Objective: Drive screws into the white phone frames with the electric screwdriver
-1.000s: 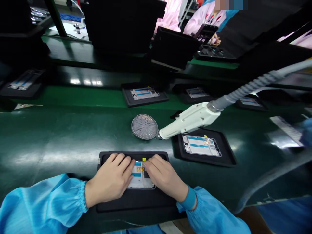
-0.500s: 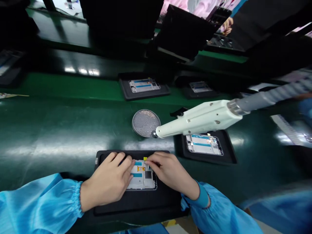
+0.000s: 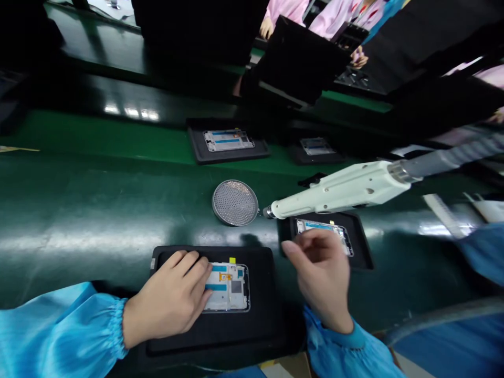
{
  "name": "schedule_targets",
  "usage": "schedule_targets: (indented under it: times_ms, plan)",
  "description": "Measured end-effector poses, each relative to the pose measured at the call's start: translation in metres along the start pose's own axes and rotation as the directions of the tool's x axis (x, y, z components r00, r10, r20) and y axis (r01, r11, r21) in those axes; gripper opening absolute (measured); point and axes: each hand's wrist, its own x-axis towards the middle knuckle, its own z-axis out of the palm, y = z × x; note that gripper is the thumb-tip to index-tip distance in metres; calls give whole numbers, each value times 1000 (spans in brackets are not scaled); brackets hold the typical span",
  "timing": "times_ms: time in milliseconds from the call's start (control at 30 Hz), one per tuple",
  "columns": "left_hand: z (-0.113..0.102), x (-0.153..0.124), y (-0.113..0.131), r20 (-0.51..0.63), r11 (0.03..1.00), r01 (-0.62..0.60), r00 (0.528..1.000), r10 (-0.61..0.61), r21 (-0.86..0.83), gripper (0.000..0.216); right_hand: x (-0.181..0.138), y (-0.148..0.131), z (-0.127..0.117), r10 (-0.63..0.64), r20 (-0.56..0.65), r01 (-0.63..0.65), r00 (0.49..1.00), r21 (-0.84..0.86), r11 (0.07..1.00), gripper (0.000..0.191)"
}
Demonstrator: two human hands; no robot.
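Observation:
My left hand (image 3: 173, 296) rests over the left part of a phone frame (image 3: 232, 302), steadying it with fingers and thumb on its surface. That frame lies in a black tray (image 3: 262, 304); it has blue strips, an orange flex cable (image 3: 225, 276) and a yellow tab (image 3: 232, 260) at its upper edge. Raised off to the right, my right hand (image 3: 325, 275) has curled fingers with the thumb apart from them, and nothing shows between them. It is in front of a second phone frame (image 3: 346, 244) and below a pale electric screwdriver (image 3: 338, 191).
A round perforated grey dish (image 3: 235, 203) stands behind my tray, close to the screwdriver tip. Farther back are two more black trays (image 3: 232, 155) (image 3: 321, 157) holding phone frames. Dark panels (image 3: 295, 60) rise beyond, with people in pink sleeves (image 3: 331, 21). A blue sleeve (image 3: 484, 252) shows at right.
My right hand has left the yellow tab area of the phone frame and moved up and right. My left hand stays on the frame. The screwdriver appears slightly farther right, away from the dish.

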Motion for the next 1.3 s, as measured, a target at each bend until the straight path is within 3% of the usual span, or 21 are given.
schedule_targets:
  times_ms: [67,133,300,467,633,767,1167,1300]
  plan:
    - [0,-4,1,-38,1000,1,999,-1,-9,39,17,-4,0,-11,-201,40,980,144,989,55]
    - [-2,-8,1,-54,1000,4,999,-4,-18,41,39,-12,7,-34,-182,87,983,292,953,66]
    - [-6,-13,0,10,998,-8,1000,8,-58,58,72,-38,29,137,-61,-95,989,457,884,46]
    - [-5,-12,1,1,999,-44,999,44,-29,54,39,-64,36,89,-120,0,989,596,803,35]
    - [-4,-7,3,-6,998,-51,999,51,-46,50,-15,-84,42,-51,183,-64,982,576,815,29]
    - [-4,-5,5,-12,997,-42,999,42,-62,52,-30,-93,47,-34,359,-143,933,457,878,27]
    - [-4,-4,7,-11,994,-38,999,37,-101,52,-22,-92,43,27,438,-208,898,370,905,27]
    - [-1,-2,7,-93,992,19,995,-31,-128,40,-21,-96,41,49,448,-227,893,353,907,26]
